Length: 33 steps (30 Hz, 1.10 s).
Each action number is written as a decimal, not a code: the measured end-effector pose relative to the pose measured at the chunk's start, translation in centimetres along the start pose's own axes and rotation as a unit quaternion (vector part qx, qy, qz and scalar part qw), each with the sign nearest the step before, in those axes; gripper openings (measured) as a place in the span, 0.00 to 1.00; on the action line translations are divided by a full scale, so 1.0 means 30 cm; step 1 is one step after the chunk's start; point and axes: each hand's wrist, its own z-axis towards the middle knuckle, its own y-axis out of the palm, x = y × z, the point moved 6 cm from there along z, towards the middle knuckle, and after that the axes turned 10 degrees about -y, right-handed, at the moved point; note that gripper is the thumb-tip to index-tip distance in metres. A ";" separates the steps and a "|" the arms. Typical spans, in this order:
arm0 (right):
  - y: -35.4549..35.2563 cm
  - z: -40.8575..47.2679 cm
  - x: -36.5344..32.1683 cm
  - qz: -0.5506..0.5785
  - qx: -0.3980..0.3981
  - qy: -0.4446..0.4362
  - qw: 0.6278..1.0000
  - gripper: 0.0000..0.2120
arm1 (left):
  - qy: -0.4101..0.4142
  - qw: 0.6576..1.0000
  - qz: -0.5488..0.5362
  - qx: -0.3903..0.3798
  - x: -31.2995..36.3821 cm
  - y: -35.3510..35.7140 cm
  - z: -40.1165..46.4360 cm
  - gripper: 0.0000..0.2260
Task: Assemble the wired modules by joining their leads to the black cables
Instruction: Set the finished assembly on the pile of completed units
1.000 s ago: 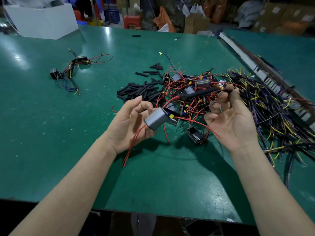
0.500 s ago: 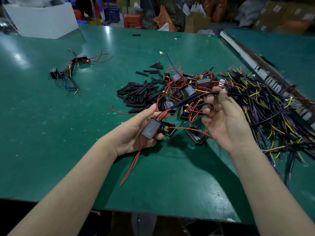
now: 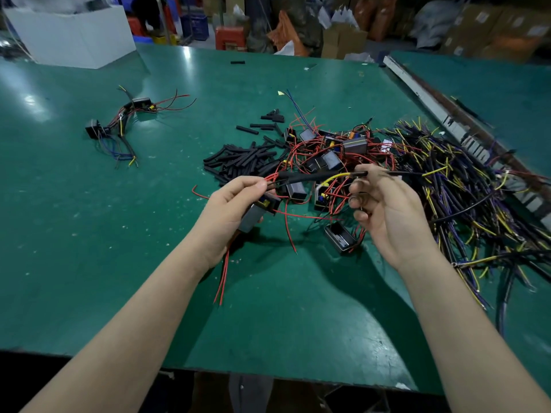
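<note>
Head view: my left hand grips the grey box-shaped module and black sleeve end; right hand pinches the thin black cable, lying left-right between them.

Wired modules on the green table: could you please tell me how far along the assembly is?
Done: one finished bundle lies far left. In hand: left hand holds a grey module and a black sleeve; right hand pinches a black cable. Left: the module pile and cable heap.
</note>
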 end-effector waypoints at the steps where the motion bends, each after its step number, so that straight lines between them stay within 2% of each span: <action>1: -0.003 0.000 -0.001 -0.005 0.004 -0.001 1.000 0.09 | 0.018 1.000 0.007 0.010 0.004 -0.004 -0.001 0.08; 6: -0.004 -0.001 0.001 -0.013 0.012 -0.005 1.000 0.11 | 0.064 0.998 -0.008 0.012 0.026 -0.015 -0.011 0.09; 13: 0.026 -0.017 0.021 0.040 -0.026 0.010 0.999 0.08 | 0.044 0.987 -0.158 0.006 0.020 -0.036 -0.007 0.05; 18: 0.068 -0.023 0.015 0.048 -0.058 -0.012 0.997 0.10 | 0.014 0.983 -0.180 0.039 0.013 -0.056 -0.008 0.16; 23: 0.103 -0.021 0.016 0.077 -0.080 0.003 0.994 0.08 | -0.085 0.955 -0.280 0.038 0.006 -0.069 -0.006 0.16; 28: 0.185 0.010 -0.042 0.093 -0.114 -0.010 0.989 0.08 | -0.070 0.988 -0.138 -0.017 0.012 -0.054 -0.012 0.17; 33: 0.313 0.049 -0.080 0.091 -0.130 -0.008 0.987 0.09 | -0.012 0.997 -0.044 -0.063 0.044 -0.031 -0.008 0.19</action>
